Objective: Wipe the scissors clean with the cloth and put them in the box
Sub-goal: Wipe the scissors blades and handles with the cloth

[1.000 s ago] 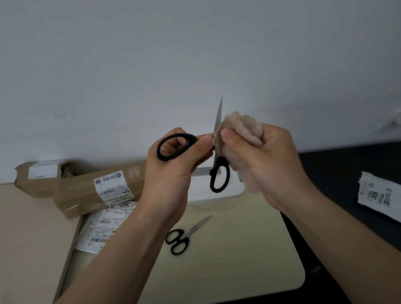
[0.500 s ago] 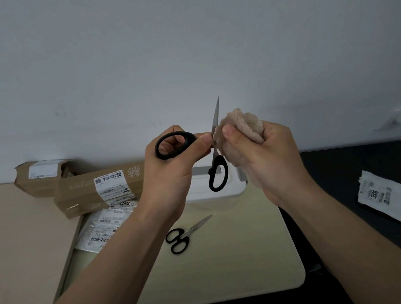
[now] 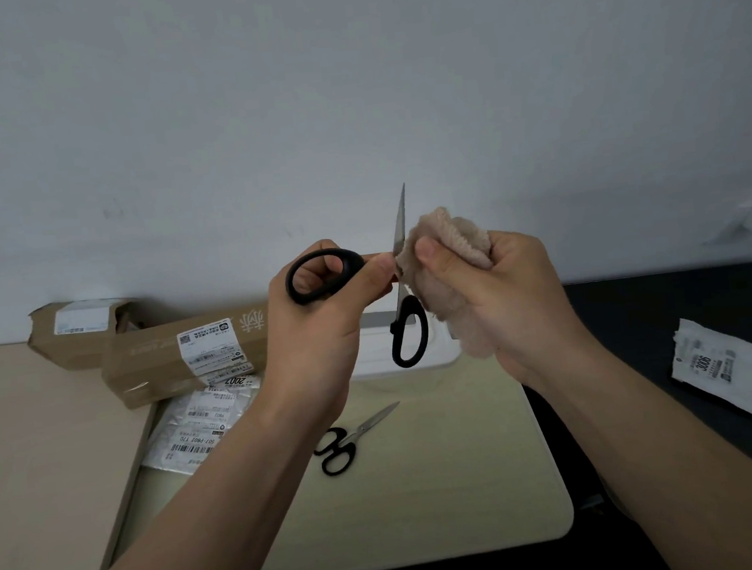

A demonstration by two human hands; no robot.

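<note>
My left hand (image 3: 324, 335) grips one black handle ring of a spread-apart pair of scissors (image 3: 408, 332) held up in front of me. One blade points straight up; the other handle ring hangs below. My right hand (image 3: 504, 304) holds a bunched beige cloth (image 3: 450, 259) wrapped round the other blade beside the pivot, thumb pressing on the cloth. A white box (image 3: 436, 357) stands on the table behind my hands, mostly hidden. A second, smaller pair of black-handled scissors (image 3: 352, 438) lies closed on the pale mat (image 3: 432, 509).
Two brown cardboard parcels (image 3: 179, 354) lie at the back left. Labelled plastic bags (image 3: 195, 426) sit below them. A white labelled bag (image 3: 741, 373) lies on the black table surface (image 3: 643, 314) at right. A wall rises right behind the table.
The right hand with the cloth has shifted slightly along the blade; the scissors and the left hand stay almost where they were.
</note>
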